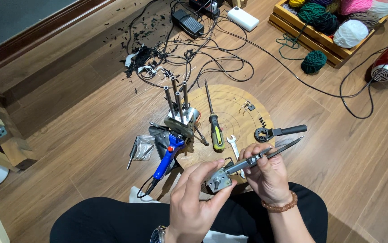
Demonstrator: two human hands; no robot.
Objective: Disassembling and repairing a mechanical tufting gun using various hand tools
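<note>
Holding a small motor [219, 180] mid-air over the lap — slip risk is the main worry.
Left hand [194, 198] is pinched on the motor body, fingertips only, its shaft end facing the camera; right hand [266, 173] is closed on long tweezers [266, 155] whose near end meets the motor's top edge. Nothing supports the motor from below, so a hard push with the tweezers could twist it out of that grip and drop it to the floor [90, 117]. Tweezer tips are sharp — a slip could jab the left fingers. Just ahead, the round board [243, 101] is crowded: screwdriver [214, 123], wrench [233, 146], black-handled tool [277, 132], plus the rod fixture [180, 112] and blue soldering iron [167, 157]. A careless reach may knock those over. Loose cables [212, 58] beyond could snag.
</note>
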